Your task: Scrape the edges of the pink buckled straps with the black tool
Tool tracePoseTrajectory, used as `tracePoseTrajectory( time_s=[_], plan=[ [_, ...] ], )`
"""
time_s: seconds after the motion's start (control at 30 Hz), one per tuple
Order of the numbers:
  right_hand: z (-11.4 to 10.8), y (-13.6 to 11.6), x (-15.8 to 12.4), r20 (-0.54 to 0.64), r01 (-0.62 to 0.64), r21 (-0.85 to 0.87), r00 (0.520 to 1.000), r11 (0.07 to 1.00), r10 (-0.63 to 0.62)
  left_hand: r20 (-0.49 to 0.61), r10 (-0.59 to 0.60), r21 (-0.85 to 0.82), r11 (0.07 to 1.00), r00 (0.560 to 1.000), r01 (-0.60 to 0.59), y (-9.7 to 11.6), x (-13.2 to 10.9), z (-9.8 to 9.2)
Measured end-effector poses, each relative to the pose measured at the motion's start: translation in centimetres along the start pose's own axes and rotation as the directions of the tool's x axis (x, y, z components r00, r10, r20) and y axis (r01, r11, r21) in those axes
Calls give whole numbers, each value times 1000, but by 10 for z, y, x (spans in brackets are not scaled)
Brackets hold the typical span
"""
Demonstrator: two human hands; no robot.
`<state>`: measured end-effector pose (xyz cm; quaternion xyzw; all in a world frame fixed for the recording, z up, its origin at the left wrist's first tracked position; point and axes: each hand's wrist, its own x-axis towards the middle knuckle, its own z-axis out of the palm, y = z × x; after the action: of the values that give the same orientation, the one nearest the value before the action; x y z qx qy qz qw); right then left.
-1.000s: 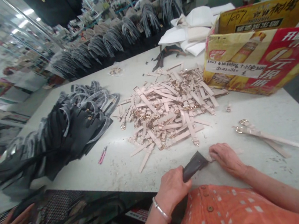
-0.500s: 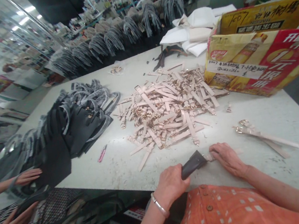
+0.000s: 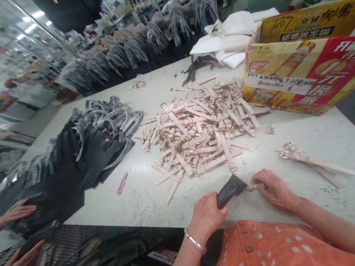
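Note:
My left hand point(image 3: 209, 214), a metal bangle on its wrist, is closed around a dark flared piece point(image 3: 231, 190) whose kind I cannot make out. Its wide end points right, towards my right hand point(image 3: 275, 187). The bent fingers of that hand pinch a pale pink strap point(image 3: 253, 186), mostly hidden under them, and its near end meets the mouth of the dark piece. Beyond both hands lies a big heap of pale pink buckled straps point(image 3: 196, 126). A few separate buckled straps point(image 3: 317, 164) lie to the right.
A yellow and red carton point(image 3: 291, 77) stands at the right, beside white packets point(image 3: 232, 30). Black bag pieces with wrapped handles point(image 3: 99, 139) are piled left, near a co-worker's hand point(image 3: 20, 211). A pink cutter point(image 3: 122, 183) lies on the table point(image 3: 152, 189).
My left hand and the dark piece have shifted slightly right and up. The fingers of my right hand have moved a little right. The co-worker's upper hand has moved left.

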<state>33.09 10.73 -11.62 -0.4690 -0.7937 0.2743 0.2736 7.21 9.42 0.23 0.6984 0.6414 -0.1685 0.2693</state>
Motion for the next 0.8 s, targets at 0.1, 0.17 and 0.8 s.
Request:
tracePoseTrajectory(
  time_s=[0.1,0.17,0.8],
  plan=[
    [-3,2,-5,-16,14,-92,1000,996,-16,11,22,14,1000,1000,-22,-3,-5,2],
    [-3,4,-7,-13,13,-110,1000,994,-15,14,34,26,999,999,-34,-4,-9,2],
    [-1,5,-6,-24,-5,-38,1000,999,4,-74,-4,56,998,997,8,12,-12,-1]
  ],
)
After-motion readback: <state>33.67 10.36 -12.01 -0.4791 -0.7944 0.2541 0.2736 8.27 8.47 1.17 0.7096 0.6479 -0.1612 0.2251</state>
